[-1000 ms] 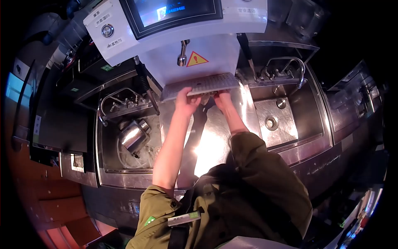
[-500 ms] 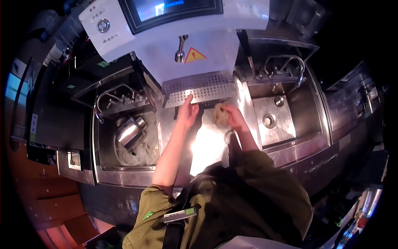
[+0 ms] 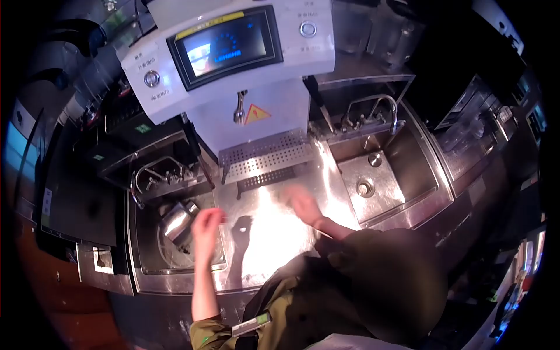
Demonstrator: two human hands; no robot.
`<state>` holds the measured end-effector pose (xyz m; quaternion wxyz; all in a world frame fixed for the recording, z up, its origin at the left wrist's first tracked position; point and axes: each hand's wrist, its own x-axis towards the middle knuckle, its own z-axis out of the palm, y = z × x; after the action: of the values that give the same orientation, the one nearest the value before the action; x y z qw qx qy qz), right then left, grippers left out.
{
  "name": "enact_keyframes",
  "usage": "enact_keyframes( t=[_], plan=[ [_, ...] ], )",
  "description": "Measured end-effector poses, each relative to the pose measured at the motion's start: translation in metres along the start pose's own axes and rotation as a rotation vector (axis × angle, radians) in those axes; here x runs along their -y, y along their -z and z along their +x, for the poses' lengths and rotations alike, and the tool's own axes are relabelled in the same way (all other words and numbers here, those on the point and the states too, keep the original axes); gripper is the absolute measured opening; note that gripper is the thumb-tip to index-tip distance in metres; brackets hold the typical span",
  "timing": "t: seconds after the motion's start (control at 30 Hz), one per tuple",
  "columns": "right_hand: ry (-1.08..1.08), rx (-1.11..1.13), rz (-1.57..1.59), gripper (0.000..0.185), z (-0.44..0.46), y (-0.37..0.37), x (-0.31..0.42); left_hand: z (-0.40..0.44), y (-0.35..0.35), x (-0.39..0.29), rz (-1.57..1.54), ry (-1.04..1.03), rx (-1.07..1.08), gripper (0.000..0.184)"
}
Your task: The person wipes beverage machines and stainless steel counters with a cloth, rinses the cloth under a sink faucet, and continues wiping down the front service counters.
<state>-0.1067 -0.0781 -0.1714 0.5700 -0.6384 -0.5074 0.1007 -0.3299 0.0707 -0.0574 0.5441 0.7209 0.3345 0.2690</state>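
My left hand (image 3: 207, 224) hovers by the right edge of the left sink (image 3: 140, 248), its fingers loosely bent and nothing visible in them. Its shadow falls on the steel counter (image 3: 256, 251). My right hand (image 3: 304, 205) is low over the counter, in front of the perforated drip tray (image 3: 265, 156), and smeared by motion. A blurred tan cloth (image 3: 286, 196) shows faintly at its fingertips. Inside the left sink a shiny metal pitcher (image 3: 178, 221) lies tilted beside something clear, perhaps plastic.
A white dispenser (image 3: 201, 131) with a screen (image 3: 224, 49) and a metal spout (image 3: 239, 111) stands behind the counter. To the right is a second sink (image 3: 373, 175) with a curved faucet (image 3: 392, 111). Dark levers flank the dispenser.
My left hand has moved left, from near the drip tray to the left sink. My right hand has moved with the cloth toward me and slightly left. The view has tilted up.
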Motion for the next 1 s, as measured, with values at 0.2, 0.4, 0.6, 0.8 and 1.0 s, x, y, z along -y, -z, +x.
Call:
enact_keyframes(
  t=[0.2, 0.4, 0.6, 0.8, 1.0],
  plan=[
    [0.249, -0.732, -0.602, 0.042, 0.182, 0.023, 0.019, 0.025, 0.01, -0.06, -0.133, -0.286, -0.261, 0.009],
    [0.445, 0.059, -0.5, 0.041, 0.152, -0.012, -0.016, 0.018, 0.029, -0.051, -0.096, -0.199, -0.018, 0.011],
    [0.594, -0.545, -0.278, 0.033, 0.141, 0.072, 0.143, 0.042, 0.1, -0.114, 0.094, -0.438, -0.216, 0.011],
    [0.76, -0.672, -0.71, 0.042, 0.206, 0.082, 0.218, 0.102, 0.086, -0.246, 0.266, -0.868, -0.278, 0.014],
    [0.625, -0.602, -0.854, 0.069, 0.256, 0.004, 0.232, 0.151, 0.065, -0.325, 0.531, -0.968, -0.33, 0.022]
  ],
)
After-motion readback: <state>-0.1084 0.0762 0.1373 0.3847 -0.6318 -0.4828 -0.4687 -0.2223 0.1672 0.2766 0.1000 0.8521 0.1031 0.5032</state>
